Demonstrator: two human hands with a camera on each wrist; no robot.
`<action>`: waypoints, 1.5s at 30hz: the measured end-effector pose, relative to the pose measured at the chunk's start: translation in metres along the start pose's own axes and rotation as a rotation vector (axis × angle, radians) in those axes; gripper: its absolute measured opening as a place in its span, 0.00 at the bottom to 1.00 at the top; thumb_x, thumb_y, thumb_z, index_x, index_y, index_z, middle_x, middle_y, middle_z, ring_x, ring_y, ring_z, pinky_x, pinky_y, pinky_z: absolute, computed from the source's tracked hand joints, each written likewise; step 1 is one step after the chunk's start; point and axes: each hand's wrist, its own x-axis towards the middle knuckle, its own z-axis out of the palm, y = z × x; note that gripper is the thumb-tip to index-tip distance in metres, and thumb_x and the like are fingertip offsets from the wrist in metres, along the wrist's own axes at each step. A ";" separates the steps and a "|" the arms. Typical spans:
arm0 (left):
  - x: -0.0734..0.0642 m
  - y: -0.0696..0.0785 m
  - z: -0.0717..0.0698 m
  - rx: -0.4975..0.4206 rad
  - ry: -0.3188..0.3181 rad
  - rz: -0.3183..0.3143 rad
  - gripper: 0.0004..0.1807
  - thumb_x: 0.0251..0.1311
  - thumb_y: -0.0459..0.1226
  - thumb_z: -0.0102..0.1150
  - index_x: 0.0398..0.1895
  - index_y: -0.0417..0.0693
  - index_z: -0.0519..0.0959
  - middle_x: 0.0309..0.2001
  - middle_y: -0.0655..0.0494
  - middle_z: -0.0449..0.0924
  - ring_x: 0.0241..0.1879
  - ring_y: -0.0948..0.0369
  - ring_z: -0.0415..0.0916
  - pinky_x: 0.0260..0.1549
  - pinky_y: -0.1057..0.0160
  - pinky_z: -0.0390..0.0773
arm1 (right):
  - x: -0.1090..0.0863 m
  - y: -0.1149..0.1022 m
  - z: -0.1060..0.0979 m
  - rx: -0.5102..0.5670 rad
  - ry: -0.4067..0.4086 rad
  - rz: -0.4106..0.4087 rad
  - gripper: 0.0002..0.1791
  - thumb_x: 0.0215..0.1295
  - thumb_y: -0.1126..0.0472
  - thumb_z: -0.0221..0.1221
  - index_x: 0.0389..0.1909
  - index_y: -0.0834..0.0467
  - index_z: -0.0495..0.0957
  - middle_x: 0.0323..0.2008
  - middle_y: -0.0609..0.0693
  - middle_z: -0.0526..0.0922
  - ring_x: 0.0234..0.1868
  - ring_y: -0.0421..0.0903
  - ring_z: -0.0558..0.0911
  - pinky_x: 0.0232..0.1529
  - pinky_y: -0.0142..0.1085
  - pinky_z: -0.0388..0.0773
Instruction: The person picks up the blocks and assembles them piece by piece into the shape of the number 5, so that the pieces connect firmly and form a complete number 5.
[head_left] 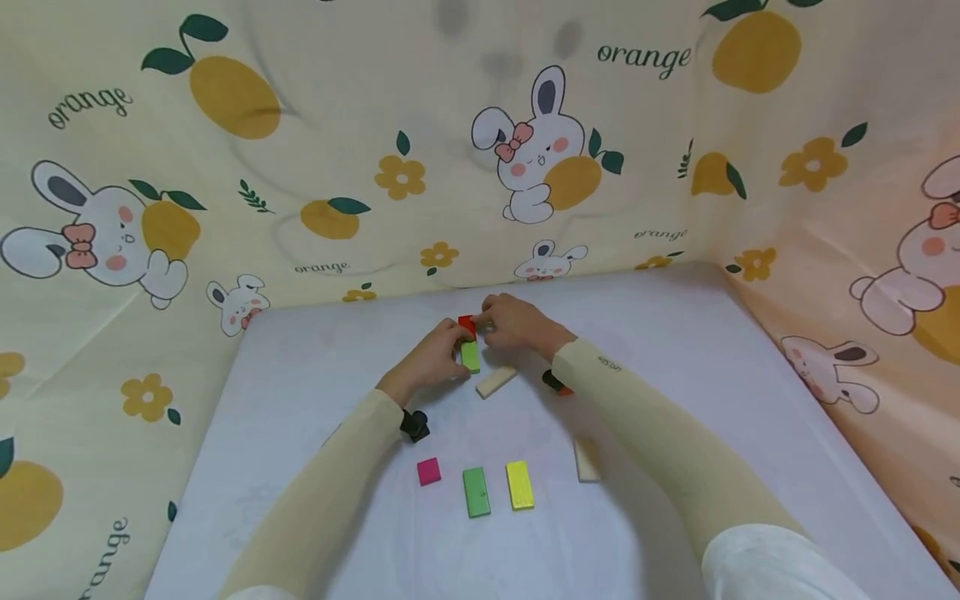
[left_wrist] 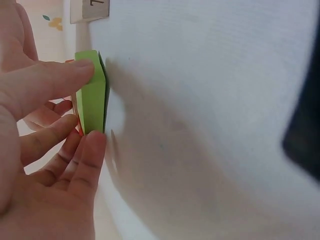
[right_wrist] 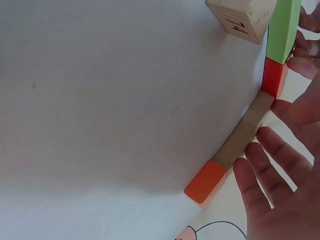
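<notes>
My left hand (head_left: pixel 429 360) pinches a light green block (left_wrist: pixel 92 100), its thumb on one end and fingertips at the other. A red block (right_wrist: pixel 274 76) meets that block's far end. My right hand (head_left: pixel 517 323) has its fingers spread, with fingertips touching the outer side of a plain wooden block (right_wrist: pixel 244 132). This wooden block meets the red one at an angle, and an orange block (right_wrist: pixel 206 182) sits against its other end. In the head view, my right hand hides most of that stretch. Another wooden block (head_left: pixel 497 382), with dark markings in the right wrist view, lies close by.
Nearer on the white table (head_left: pixel 337 542) lie a pink block (head_left: pixel 429 471), a green block (head_left: pixel 476 492), a yellow block (head_left: pixel 520 485) and a wooden block (head_left: pixel 587 461). An orange-red piece (head_left: pixel 565 391) shows partly beneath my right sleeve. A printed curtain (head_left: pixel 420 100) hangs behind.
</notes>
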 end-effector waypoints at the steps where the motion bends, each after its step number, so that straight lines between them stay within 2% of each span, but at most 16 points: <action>1: 0.000 0.000 0.000 0.001 0.001 0.002 0.32 0.59 0.33 0.81 0.66 0.40 0.79 0.57 0.49 0.70 0.51 0.53 0.73 0.52 0.58 0.77 | 0.000 0.001 0.001 0.001 -0.002 0.004 0.32 0.68 0.59 0.59 0.74 0.53 0.79 0.66 0.57 0.78 0.63 0.56 0.75 0.64 0.50 0.76; 8: 0.000 -0.001 0.003 0.008 -0.015 0.023 0.31 0.60 0.34 0.81 0.66 0.41 0.80 0.56 0.49 0.70 0.50 0.54 0.73 0.50 0.60 0.78 | 0.000 0.005 0.006 0.001 -0.020 0.021 0.32 0.68 0.58 0.59 0.75 0.52 0.78 0.67 0.57 0.77 0.64 0.55 0.75 0.65 0.49 0.75; 11: -0.004 0.000 0.000 -0.011 0.003 0.038 0.29 0.61 0.35 0.80 0.65 0.42 0.81 0.58 0.49 0.71 0.53 0.53 0.73 0.54 0.58 0.78 | -0.001 0.004 0.005 0.009 -0.012 0.024 0.32 0.68 0.59 0.59 0.75 0.52 0.77 0.67 0.57 0.77 0.64 0.55 0.75 0.65 0.50 0.75; 13: -0.007 0.000 -0.003 0.010 0.015 0.055 0.27 0.63 0.36 0.78 0.65 0.43 0.82 0.61 0.49 0.72 0.58 0.51 0.73 0.60 0.56 0.77 | -0.001 0.002 0.003 0.015 -0.003 0.020 0.32 0.69 0.59 0.59 0.75 0.52 0.77 0.68 0.57 0.77 0.65 0.56 0.74 0.65 0.50 0.75; 15: -0.012 0.000 -0.006 0.070 0.016 0.075 0.24 0.68 0.35 0.73 0.66 0.44 0.82 0.66 0.49 0.72 0.65 0.51 0.72 0.67 0.53 0.74 | -0.001 0.000 0.002 0.024 0.003 0.014 0.32 0.69 0.60 0.59 0.75 0.52 0.77 0.68 0.57 0.77 0.65 0.56 0.74 0.65 0.50 0.75; 17: -0.016 -0.001 -0.009 0.177 -0.008 0.110 0.23 0.72 0.35 0.67 0.68 0.44 0.82 0.71 0.49 0.72 0.71 0.51 0.69 0.73 0.51 0.69 | -0.001 -0.002 0.000 0.019 0.002 0.006 0.32 0.69 0.60 0.59 0.75 0.52 0.77 0.68 0.57 0.77 0.65 0.56 0.74 0.65 0.50 0.75; 19: -0.019 -0.001 -0.011 0.290 -0.044 0.152 0.23 0.74 0.34 0.61 0.71 0.44 0.81 0.75 0.49 0.71 0.76 0.51 0.65 0.76 0.50 0.65 | -0.001 -0.003 -0.001 0.013 -0.004 0.009 0.32 0.68 0.60 0.59 0.75 0.52 0.78 0.68 0.57 0.77 0.65 0.56 0.74 0.66 0.50 0.74; 21: -0.021 -0.001 -0.011 0.370 -0.072 0.194 0.24 0.74 0.34 0.59 0.72 0.43 0.80 0.75 0.48 0.71 0.77 0.51 0.64 0.76 0.50 0.64 | -0.001 -0.003 -0.001 0.003 -0.008 0.013 0.32 0.68 0.60 0.59 0.75 0.52 0.77 0.68 0.57 0.77 0.65 0.56 0.74 0.67 0.50 0.74; 25: -0.022 0.003 -0.010 0.464 -0.076 0.235 0.25 0.71 0.33 0.59 0.71 0.43 0.80 0.73 0.49 0.74 0.72 0.51 0.70 0.73 0.51 0.69 | -0.001 -0.003 -0.001 0.006 -0.013 0.023 0.32 0.69 0.59 0.59 0.76 0.51 0.77 0.69 0.57 0.76 0.66 0.56 0.73 0.67 0.50 0.74; 31: -0.014 0.008 -0.007 0.578 -0.069 0.245 0.20 0.68 0.38 0.62 0.61 0.45 0.85 0.62 0.52 0.79 0.58 0.55 0.77 0.64 0.55 0.77 | 0.000 -0.005 -0.004 0.016 -0.022 0.016 0.32 0.68 0.60 0.61 0.75 0.52 0.78 0.66 0.57 0.77 0.64 0.55 0.74 0.65 0.49 0.75; 37: -0.012 0.010 -0.007 0.576 -0.095 0.262 0.15 0.66 0.35 0.61 0.54 0.45 0.87 0.58 0.51 0.80 0.51 0.55 0.79 0.55 0.56 0.80 | -0.003 -0.001 -0.004 0.105 -0.023 -0.006 0.33 0.68 0.61 0.61 0.76 0.55 0.78 0.65 0.57 0.79 0.63 0.55 0.76 0.66 0.48 0.74; 41: -0.011 0.012 -0.008 0.565 -0.092 0.265 0.15 0.68 0.34 0.61 0.55 0.44 0.88 0.58 0.50 0.80 0.54 0.54 0.80 0.57 0.55 0.81 | -0.010 0.005 -0.010 0.215 0.059 -0.027 0.31 0.67 0.64 0.62 0.73 0.58 0.80 0.64 0.57 0.81 0.63 0.55 0.78 0.65 0.48 0.74; 45: -0.011 0.013 -0.008 0.555 -0.085 0.231 0.16 0.72 0.35 0.61 0.59 0.44 0.88 0.61 0.51 0.81 0.57 0.54 0.80 0.61 0.55 0.79 | -0.023 0.008 -0.017 0.307 0.124 -0.036 0.26 0.65 0.67 0.63 0.66 0.59 0.84 0.62 0.55 0.83 0.60 0.57 0.80 0.62 0.49 0.76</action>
